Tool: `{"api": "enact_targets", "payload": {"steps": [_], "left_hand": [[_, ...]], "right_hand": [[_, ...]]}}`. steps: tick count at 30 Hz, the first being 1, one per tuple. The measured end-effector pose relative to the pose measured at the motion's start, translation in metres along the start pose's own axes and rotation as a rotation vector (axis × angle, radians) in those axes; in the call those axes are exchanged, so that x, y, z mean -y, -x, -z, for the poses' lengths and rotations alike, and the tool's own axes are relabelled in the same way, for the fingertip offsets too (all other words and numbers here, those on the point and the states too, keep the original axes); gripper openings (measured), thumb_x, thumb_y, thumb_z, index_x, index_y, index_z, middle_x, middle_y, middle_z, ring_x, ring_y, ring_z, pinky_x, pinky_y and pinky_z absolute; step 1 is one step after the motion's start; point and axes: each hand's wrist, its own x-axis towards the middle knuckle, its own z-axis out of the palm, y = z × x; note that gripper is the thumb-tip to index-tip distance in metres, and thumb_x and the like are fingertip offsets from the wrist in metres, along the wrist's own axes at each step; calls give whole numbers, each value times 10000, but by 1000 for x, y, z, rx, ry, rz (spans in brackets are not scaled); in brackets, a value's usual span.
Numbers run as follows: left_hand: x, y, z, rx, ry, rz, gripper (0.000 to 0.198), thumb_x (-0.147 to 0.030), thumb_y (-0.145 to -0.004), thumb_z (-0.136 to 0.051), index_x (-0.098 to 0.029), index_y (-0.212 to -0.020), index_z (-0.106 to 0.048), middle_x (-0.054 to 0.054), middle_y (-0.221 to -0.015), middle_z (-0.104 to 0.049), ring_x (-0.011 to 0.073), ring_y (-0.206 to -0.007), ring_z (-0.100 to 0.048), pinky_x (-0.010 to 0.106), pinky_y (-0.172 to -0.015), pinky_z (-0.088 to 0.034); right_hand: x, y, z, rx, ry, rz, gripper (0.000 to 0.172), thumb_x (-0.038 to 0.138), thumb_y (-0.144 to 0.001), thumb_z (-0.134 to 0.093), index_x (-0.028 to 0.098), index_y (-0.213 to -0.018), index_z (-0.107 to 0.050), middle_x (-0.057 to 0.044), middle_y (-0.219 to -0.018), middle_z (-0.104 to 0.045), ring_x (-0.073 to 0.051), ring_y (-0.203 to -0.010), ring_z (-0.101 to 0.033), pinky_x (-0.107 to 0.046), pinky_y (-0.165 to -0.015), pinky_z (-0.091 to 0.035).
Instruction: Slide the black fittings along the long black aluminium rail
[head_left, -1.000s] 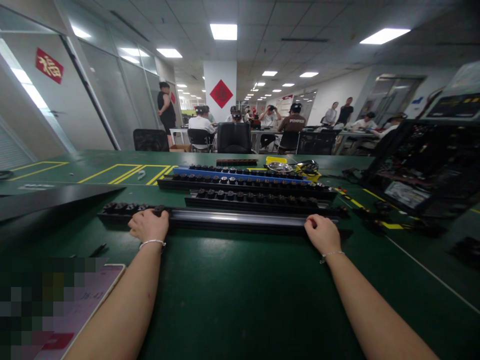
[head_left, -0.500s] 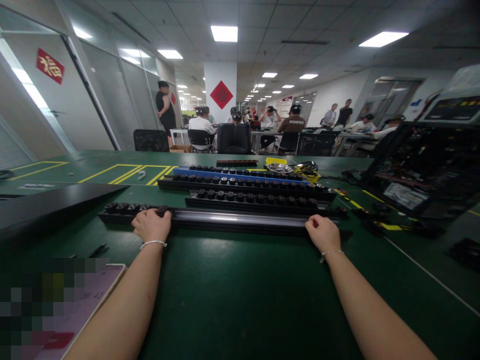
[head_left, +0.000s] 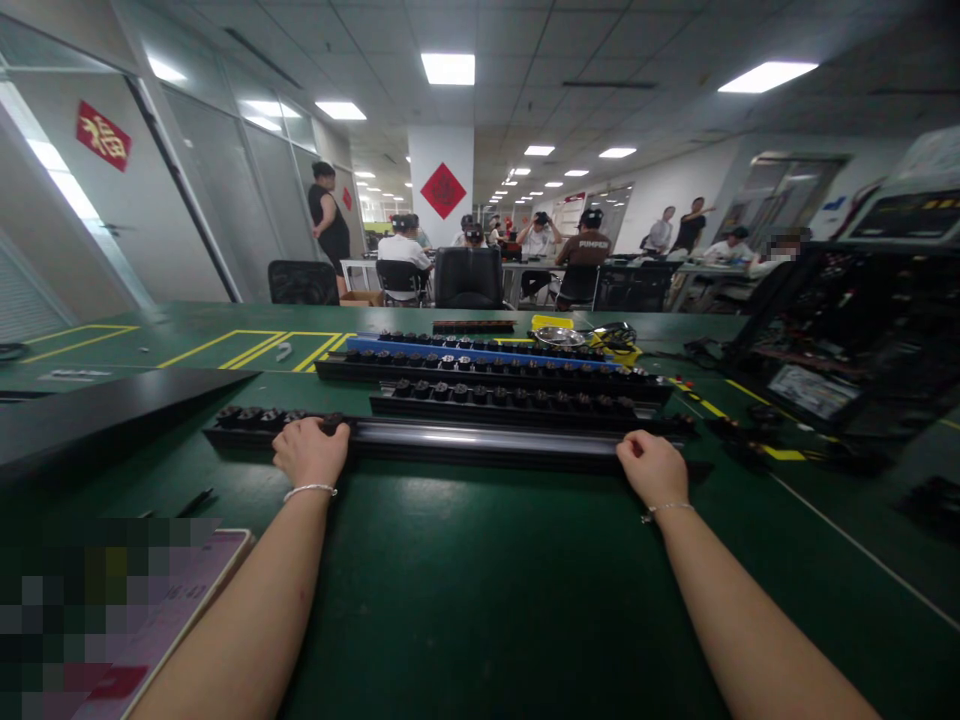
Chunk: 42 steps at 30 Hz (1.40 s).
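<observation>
A long black rail (head_left: 480, 440) with a shiny metallic channel lies across the near part of the table. Several round black knob-like parts (head_left: 259, 415) sit in a row at its left end. My left hand (head_left: 311, 450) is closed on the rail just right of these parts, with its fingertips partly hidden behind. Toward the right end, my right hand (head_left: 652, 465) has its fingers curled and closed on the same rail. Directly behind lies a shorter black rail (head_left: 510, 410) filled with similar round parts.
Farther back are another black rail (head_left: 487, 370), a blue rail (head_left: 540, 352) and a metal dish (head_left: 561, 337). A phone (head_left: 180, 610) lies at the near left. An open black equipment case (head_left: 840, 340) stands at the right. People (head_left: 592, 245) sit at tables beyond.
Both my hands and the near rail have shifted slightly to the right. My grip looks the same. In the background, a standing person at the right has raised an arm.
</observation>
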Motion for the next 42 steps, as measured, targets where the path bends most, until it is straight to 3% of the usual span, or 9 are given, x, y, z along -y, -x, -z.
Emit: {"api": "enact_targets", "payload": {"steps": [42], "left_hand": [[-17,12,0,36,-56,-168,420,-465,-733,-490,-162,-988,-630,150,-1099,-600,329,-1081,-489,426,-915,-360]], "right_hand": [[3,0,4,42,42,5,207,255,-754,-420,188,-673,-598,-47,-666,-578,-169,-655,-471,-283,-600,-293]]}}
